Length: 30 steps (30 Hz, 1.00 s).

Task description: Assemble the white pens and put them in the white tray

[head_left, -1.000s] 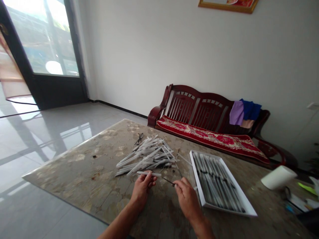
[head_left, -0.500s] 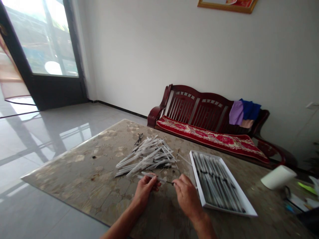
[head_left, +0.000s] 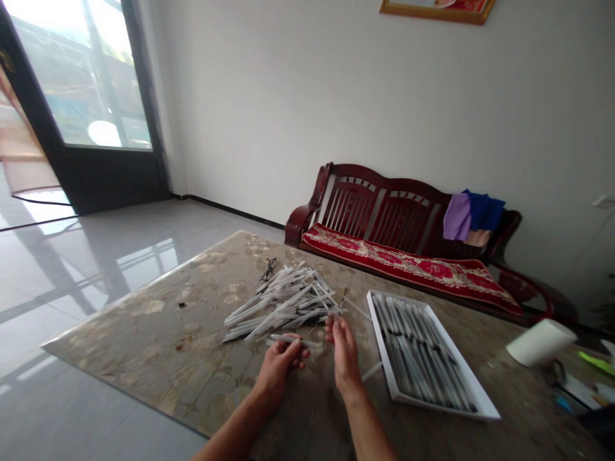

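Note:
My left hand [head_left: 283, 358] is closed around a slim, whitish translucent tube [head_left: 307, 344] that looks like a pen barrel, lying crosswise in the fingers. My right hand [head_left: 343, 346] is at the near right edge of a loose pile of similar tubes [head_left: 283, 298]. Its fingers are curled together and slightly blurred; whatever they pinch cannot be made out. Right of this hand stands a shallow white box [head_left: 384, 358], filled with rows of clear, pen-like sticks [head_left: 423, 349] with dark parts. One loose tube [head_left: 372, 371] lies against the box's left side.
Black-framed glasses [head_left: 269, 269] lie behind the pile on the patterned table [head_left: 158, 339]. A white roll [head_left: 541, 342] and blurred clutter are at the right. Beyond the table stands a dark red wooden bench [head_left: 355, 198] with a red floral cushion and draped cloths.
My right hand has moved away from the left hand's tube, forward to the pile's edge, and turned upward. The dark thin piece between the hands no longer shows. My left hand stays nearly still.

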Available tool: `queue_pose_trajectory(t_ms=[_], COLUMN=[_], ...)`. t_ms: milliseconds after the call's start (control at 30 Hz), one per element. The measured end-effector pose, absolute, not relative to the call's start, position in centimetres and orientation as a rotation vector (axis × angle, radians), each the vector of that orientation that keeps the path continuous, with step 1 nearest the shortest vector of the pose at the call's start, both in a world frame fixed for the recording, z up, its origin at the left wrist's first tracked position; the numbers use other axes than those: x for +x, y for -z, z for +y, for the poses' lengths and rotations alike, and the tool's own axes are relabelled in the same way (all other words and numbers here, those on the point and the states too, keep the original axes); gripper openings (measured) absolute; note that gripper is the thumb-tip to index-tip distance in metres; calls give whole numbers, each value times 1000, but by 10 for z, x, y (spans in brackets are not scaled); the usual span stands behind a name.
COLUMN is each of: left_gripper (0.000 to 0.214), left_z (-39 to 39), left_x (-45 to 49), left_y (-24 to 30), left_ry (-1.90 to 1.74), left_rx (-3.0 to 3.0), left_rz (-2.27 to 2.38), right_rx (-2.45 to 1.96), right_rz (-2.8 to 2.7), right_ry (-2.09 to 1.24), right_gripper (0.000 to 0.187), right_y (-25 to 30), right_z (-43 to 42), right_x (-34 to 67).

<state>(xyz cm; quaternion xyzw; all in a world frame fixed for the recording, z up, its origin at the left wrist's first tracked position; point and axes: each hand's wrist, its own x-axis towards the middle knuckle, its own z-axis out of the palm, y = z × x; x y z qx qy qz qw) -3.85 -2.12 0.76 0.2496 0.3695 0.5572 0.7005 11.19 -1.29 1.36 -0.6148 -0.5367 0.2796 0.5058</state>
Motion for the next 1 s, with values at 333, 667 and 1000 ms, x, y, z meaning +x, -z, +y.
queue_pose_trajectory(t_ms=[333, 667, 1000], left_gripper=[47, 48, 47], left_z=[-16, -15, -16], left_x=[-37, -37, -38], left_y=[-11, -7, -7], left_ry=[-1294, -1292, -1263], left_rx=[408, 407, 431], left_rz=[792, 802, 786], right_rx=[-1978, -1471, -1380], right_rz=[-1849, -1366, -1200], right_ry=[-125, -693, -846], right_gripper=[22, 13, 13], right_y=[-13, -18, -18], right_z=[6, -28, -32], right_x=[156, 129, 111])
